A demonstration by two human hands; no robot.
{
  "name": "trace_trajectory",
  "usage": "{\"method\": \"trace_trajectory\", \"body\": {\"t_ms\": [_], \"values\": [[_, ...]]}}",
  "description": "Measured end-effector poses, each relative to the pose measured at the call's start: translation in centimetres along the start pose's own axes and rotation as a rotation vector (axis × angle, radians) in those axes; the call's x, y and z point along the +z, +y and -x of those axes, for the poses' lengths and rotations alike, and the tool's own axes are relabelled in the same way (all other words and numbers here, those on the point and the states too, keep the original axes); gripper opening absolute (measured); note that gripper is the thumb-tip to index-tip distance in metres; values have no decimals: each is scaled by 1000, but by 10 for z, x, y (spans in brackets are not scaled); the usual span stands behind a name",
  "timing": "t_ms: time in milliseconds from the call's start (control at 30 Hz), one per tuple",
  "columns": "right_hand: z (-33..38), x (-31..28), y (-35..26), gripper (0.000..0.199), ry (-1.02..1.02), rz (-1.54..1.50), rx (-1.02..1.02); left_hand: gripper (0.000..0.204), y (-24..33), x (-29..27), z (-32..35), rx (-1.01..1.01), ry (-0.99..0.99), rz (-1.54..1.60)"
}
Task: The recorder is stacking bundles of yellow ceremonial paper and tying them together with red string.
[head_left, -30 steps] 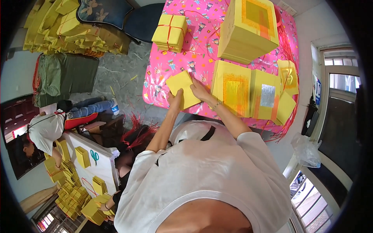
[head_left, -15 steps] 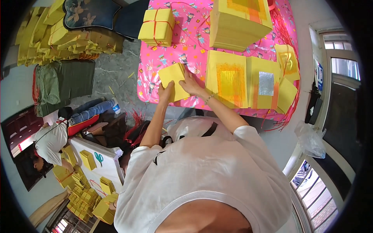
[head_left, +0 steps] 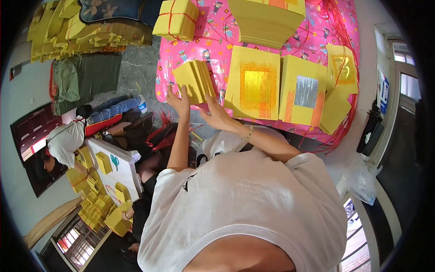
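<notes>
A stack of yellow paper sheets [head_left: 194, 82] stands near the front edge of the pink table, its sections slightly fanned at the right side. My left hand [head_left: 178, 102] is at its lower left, fingers stretched and apart. On the other side, my right hand [head_left: 216, 114] has its fingers extended against the lower right edge, the thumb apart. The stack sits between both hands, and neither is wrapped round it. Just right lie a yellow paper pile with a gold foil square [head_left: 257, 86] and another with a silver foil square [head_left: 306, 90].
A yellow bundle tied with red string [head_left: 176, 20] and a tall yellow paper stack [head_left: 269, 25] stand farther back on the pink-covered table [head_left: 217, 50]. Red strings [head_left: 346, 54] hang along its right edge. At left, a co-worker [head_left: 65, 143] bends over a white table [head_left: 113, 174] holding green scissors [head_left: 114, 162].
Both hands have loosened from the paper stack and spread to its sides. The stack now shows separated sections. The whole view has shifted slightly.
</notes>
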State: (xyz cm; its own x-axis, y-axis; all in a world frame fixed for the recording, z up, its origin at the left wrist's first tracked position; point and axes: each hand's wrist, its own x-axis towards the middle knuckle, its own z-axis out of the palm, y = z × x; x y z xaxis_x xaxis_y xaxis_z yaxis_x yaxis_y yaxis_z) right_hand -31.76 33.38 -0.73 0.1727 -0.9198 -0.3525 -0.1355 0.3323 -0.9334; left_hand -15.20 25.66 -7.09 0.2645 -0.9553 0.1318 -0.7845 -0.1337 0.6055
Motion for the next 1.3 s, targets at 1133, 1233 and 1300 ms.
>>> {"method": "trace_trajectory", "body": {"t_ms": [1133,1233,1300], "values": [[-27,58,101,93,165,-400,270,109,84,25,13,124,-347,-612],[-22,64,94,94,193,-353,210,109,81,28,12,148,-337,-633],[-17,65,89,94,180,-282,207,109,75,29,12,150,-328,-626]]}}
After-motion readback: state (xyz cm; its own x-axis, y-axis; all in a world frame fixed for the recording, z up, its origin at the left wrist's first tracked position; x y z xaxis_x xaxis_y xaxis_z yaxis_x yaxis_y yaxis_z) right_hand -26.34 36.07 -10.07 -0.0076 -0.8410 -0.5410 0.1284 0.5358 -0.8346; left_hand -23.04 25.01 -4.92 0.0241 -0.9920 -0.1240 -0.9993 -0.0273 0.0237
